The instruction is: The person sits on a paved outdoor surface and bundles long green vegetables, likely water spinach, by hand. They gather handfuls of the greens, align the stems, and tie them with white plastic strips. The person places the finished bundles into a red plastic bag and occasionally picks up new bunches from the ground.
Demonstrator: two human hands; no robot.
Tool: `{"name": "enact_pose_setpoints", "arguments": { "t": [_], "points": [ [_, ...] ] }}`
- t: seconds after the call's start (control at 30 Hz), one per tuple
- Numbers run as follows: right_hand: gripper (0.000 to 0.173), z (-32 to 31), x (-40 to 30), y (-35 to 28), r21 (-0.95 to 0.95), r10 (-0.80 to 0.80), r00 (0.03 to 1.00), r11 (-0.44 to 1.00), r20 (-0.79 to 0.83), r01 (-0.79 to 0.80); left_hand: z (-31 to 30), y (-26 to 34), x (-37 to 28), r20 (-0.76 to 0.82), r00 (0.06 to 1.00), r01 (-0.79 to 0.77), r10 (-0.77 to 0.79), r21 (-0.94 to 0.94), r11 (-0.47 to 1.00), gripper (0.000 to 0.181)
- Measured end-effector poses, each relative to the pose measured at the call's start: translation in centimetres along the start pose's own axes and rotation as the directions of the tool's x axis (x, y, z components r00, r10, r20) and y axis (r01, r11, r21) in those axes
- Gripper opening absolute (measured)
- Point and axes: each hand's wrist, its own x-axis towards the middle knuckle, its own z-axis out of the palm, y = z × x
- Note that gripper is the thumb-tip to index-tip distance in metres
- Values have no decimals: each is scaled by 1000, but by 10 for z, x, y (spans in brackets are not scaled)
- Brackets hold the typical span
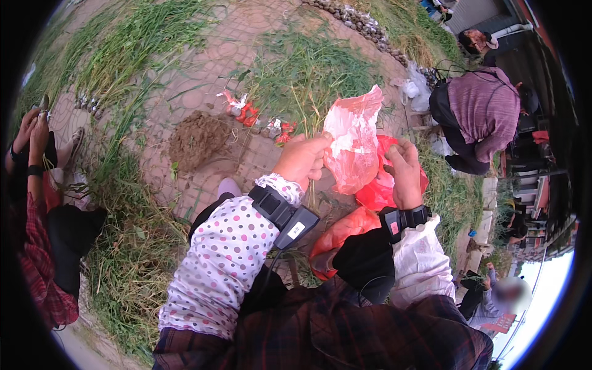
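My left hand (305,157) pinches the left edge of a torn piece of thin red and white plastic film (355,138), which hangs spread out. My right hand (403,169) is at the right of this piece, in front of a red plastic bag (381,185); whether its fingers grip either plastic cannot be told. Another red plastic bag (344,229) lies lower, by my knee. Beyond my left hand, green plants with long stems (314,78) lie on the paving. Small bundles wrapped in red and white plastic (243,111) sit in a row beside a mound of brown soil (198,141).
Heaps of cut grass (134,51) cover the upper left and lower left ground. A co-worker's hands (37,129) are at the far left. Another person in a striped shirt (483,106) bends at the right, near white plastic bags (418,90). Many small bundles (360,25) line the top.
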Motion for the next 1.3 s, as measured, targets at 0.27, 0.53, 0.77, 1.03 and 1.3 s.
{"name": "enact_pose_setpoints", "arguments": {
  "t": [0.27, 0.53, 0.77, 1.03, 1.3],
  "points": [
    [65, 85, -59, 10, -561, -584, 761, 542, 284, 626, 10, -7, 3, -55, 998, -31, 29, -35, 999, 18],
    [29, 98, -18, 80, 220, -179, 980, 963, 89, 156, 3, -10, 10, -220, 959, -103, 178, 317, 943, 22],
    [25, 20, 43, 208, 2, -62, 996, 998, -71, 62, 22, -14, -3, 168, 808, -494, 565, 716, 493, 39],
    [27, 77, -24, 282, -466, -288, 880, 762, 379, 450, 40, -21, -27, 586, 754, -653, 296, 625, 428, 24],
    [27, 213, -44, 237, -394, 279, 811, 917, 513, -66, 26, -25, -46, 340, 899, -434, 274, 615, 658, 24]
  ]
}}
